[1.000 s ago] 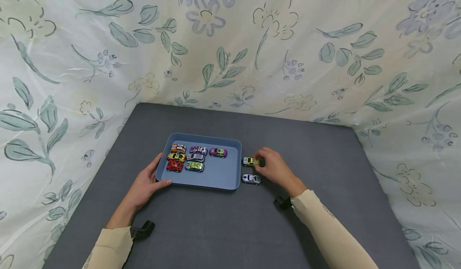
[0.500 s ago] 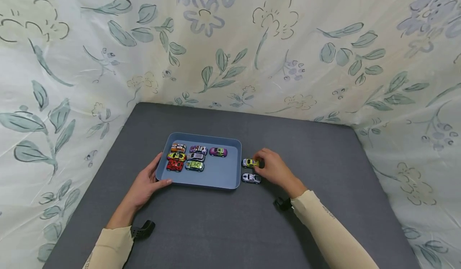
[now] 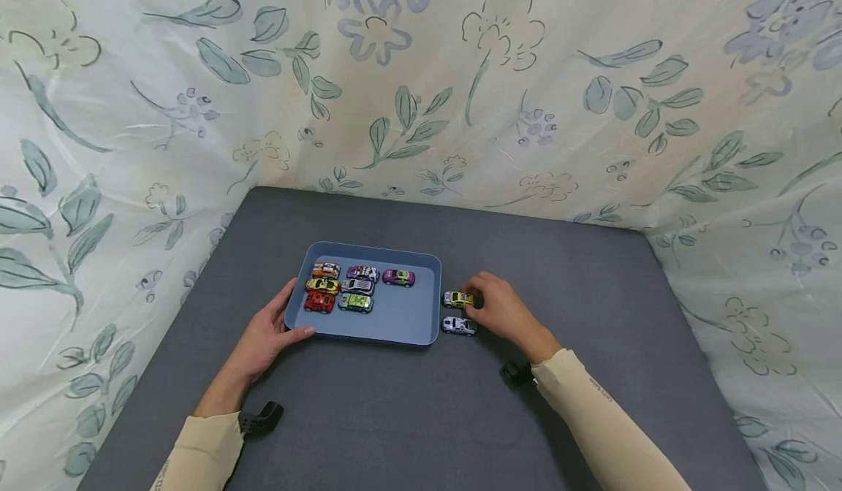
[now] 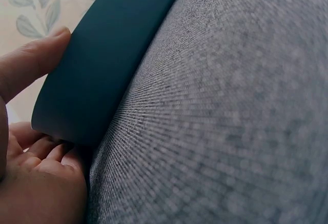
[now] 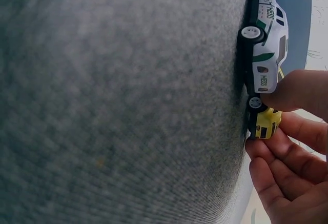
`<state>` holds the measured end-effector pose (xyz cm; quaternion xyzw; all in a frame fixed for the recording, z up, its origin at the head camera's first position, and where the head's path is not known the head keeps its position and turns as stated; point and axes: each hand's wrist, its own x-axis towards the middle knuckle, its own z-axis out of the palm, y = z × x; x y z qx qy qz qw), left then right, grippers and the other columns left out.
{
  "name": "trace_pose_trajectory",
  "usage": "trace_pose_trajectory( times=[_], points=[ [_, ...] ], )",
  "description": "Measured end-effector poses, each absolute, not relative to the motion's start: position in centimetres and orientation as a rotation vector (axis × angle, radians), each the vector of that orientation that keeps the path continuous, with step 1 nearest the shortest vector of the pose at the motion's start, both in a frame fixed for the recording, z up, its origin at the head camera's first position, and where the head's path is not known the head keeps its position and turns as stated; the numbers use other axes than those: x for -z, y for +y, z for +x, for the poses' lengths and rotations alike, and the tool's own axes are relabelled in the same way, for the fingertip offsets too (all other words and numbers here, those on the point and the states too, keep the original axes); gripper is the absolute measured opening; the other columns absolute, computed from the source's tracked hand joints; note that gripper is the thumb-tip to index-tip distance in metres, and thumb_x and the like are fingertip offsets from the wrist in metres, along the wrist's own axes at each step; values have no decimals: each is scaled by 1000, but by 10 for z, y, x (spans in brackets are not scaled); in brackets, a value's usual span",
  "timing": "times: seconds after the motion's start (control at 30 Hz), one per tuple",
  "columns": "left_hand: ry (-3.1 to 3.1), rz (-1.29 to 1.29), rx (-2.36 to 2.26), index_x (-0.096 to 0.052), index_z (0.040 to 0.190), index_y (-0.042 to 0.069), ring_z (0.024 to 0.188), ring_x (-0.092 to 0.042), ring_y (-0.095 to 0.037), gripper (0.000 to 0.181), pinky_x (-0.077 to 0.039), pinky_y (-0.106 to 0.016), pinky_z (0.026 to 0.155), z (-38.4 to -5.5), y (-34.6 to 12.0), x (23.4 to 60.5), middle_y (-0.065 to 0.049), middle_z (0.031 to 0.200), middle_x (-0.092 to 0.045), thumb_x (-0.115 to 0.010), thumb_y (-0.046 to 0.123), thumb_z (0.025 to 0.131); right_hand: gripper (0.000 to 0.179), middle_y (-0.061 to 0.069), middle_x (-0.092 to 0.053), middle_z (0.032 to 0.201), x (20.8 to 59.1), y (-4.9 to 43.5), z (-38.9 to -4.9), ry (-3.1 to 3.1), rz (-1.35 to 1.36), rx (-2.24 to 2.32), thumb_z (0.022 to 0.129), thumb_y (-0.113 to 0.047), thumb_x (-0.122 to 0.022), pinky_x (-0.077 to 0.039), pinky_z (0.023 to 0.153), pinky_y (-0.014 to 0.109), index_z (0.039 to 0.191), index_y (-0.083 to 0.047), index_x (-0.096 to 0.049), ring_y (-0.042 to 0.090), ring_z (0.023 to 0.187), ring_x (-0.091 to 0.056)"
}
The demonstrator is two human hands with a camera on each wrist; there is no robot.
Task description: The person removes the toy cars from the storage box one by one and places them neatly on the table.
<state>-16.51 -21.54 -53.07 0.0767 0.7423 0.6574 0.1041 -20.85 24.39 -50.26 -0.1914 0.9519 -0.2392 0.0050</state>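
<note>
1. At the left, the person's left hand (image 3: 265,339) holds the near left corner of the blue tray (image 3: 404,319), with the thumb on the near rim. If this hand pulls, I think the tray could slide on the tabletop (image 3: 395,410).

2. Seven small cars stand inside, from the red car (image 3: 319,302) to the purple car (image 3: 398,278). They have wheels, so a jolt of the tray might roll them out of their rows.

3. The yellow car (image 3: 457,299) is outside, just beside the tray's right wall. A push to the left would probably knock its free end on this wall.

4. The right hand (image 3: 503,308) pinches the other end between thumb and fingers. Because only one end is held, the car could swing or slip. The thumb is also very near the white car (image 3: 458,326), and might nudge it.

5. The yellow car's long axis runs left to right, its free end pointing at the tray; the white car lies almost parallel. Whether that end is nose or tail, I cannot say: the fingers cover too much.
</note>
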Motion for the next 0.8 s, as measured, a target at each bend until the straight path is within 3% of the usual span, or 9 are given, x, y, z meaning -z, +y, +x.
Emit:
trace_pose_trajectory(
  times=[0.47,0.8],
  points=[
    [2228,214,-1908,-11,175,7,161,-21,-43,107,-41,-8,103,-166,-216,532,-24,178,-13,-83,1,96,23,3,-68,108,504,244,-208,2999,-605,782,93,-13,-82,-58,88,47,115,-7,-78,22,97,-65],
    [2242,212,-1885,-11,175,6,161,-21,-44,107,-41,-7,103,-166,-216,529,-25,178,-13,-83,1,96,40,12,-72,123,497,239,-211,3080,-615,960,98,-19,-81,-58,94,54,132,0,-72,32,111,-70]
  ],
)
